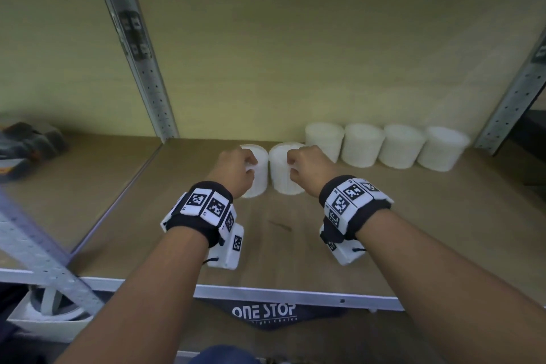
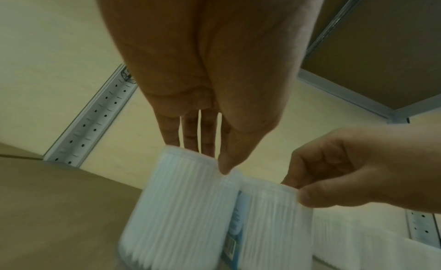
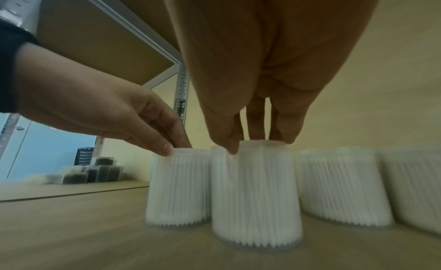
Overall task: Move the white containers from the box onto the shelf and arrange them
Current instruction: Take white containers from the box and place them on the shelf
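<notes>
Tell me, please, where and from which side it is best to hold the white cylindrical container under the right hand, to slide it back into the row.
Probably grip the white cylindrical container at its top rim, coming from above, as the right hand does. It stands upright on the wooden shelf, with the left-hand container and the back row of four containers close beside it, so its sides offer little room.
</notes>
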`<state>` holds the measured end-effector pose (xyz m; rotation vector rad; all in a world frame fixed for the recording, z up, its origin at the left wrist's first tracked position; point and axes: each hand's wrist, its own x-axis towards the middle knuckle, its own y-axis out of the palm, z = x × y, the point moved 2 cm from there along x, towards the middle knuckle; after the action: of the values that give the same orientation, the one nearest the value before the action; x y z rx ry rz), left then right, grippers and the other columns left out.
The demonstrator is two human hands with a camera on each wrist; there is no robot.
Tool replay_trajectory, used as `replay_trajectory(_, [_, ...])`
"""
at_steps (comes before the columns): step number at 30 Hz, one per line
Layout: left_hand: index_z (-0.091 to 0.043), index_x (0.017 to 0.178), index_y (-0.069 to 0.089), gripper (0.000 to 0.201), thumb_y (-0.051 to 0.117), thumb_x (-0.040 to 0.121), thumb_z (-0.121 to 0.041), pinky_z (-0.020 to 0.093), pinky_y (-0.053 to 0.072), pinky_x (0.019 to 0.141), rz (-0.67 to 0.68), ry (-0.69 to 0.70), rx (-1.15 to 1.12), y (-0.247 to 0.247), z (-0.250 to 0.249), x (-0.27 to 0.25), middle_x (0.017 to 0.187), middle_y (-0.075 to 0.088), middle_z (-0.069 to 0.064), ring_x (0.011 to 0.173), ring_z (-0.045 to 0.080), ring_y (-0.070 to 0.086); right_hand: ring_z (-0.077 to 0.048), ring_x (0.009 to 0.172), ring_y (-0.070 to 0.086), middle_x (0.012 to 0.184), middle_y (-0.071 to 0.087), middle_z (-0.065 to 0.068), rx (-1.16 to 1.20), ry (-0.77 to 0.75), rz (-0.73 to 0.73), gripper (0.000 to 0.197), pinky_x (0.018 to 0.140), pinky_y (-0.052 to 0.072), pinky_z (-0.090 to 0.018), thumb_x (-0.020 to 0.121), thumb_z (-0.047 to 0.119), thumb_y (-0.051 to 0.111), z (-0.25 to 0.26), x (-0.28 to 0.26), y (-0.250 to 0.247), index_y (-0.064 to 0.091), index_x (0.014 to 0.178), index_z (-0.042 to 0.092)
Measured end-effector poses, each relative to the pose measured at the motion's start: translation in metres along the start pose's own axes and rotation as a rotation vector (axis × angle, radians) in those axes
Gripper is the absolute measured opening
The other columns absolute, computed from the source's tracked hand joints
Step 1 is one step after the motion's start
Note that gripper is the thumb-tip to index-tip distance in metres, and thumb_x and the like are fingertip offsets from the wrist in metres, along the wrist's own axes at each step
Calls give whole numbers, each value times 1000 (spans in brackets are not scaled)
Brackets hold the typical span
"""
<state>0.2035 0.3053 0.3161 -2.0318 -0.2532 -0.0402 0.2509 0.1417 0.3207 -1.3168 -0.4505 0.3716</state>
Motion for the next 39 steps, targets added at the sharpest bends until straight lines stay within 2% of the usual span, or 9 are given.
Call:
replay_trajectory(3, [-13,119,64,30,54,92,-10,30,42,100,-11,6,-2,1,5,12,132,58,7,121,25,55,-31,108,53,115,61,-18,-12,-8,3,31,77,40,-32,91,5,46,1,13,1,58,119,3])
replay_trajectory(13, [-8,114,66,26,54,90,-8,35,45,95,-63,60,59,6,17,55,120,58,13,113,29,55,-33,107,55,116,60,-21,-25,-23,9,31,82,41,-37,90,0,46,-2,53,2,57,119,0])
replay_trajectory(20, [-8,117,64,28,53,91,-9,36,42,97,-72,65,67,9,23,84,121,57,14,116,31,52,-33,105,55,114,60,-21,-25,-33,5,30,82,37,-36,90,-1,45,-7,74,6,57,118,-2])
replay_trajectory(31, [-8,119,62,30,51,91,-8,37,41,101,-66,115,90,14,24,102,125,57,13,117,32,52,-31,113,48,119,57,-20,-19,3,-8,31,85,40,-36,93,0,40,-15,84,13,53,122,1])
replay_trajectory(34, [-10,126,58,34,54,92,-13,34,38,103,-22,97,73,10,24,98,132,54,10,123,30,50,-30,122,43,128,53,-19,5,38,31,33,93,39,-35,97,7,39,-15,80,11,49,128,2])
replay_trajectory(37, [-14,138,47,47,57,93,-23,32,32,109,69,59,81,3,21,91,145,44,6,133,25,42,-30,142,25,146,40,-18,36,48,64,46,112,27,-34,100,27,44,-17,68,5,40,141,5])
replay_trajectory(39, [-14,141,42,51,56,93,-25,30,30,109,69,48,75,-1,17,82,149,39,5,136,24,39,-29,144,24,150,35,-13,62,38,41,54,117,22,-36,98,31,46,-18,56,-2,34,145,8])
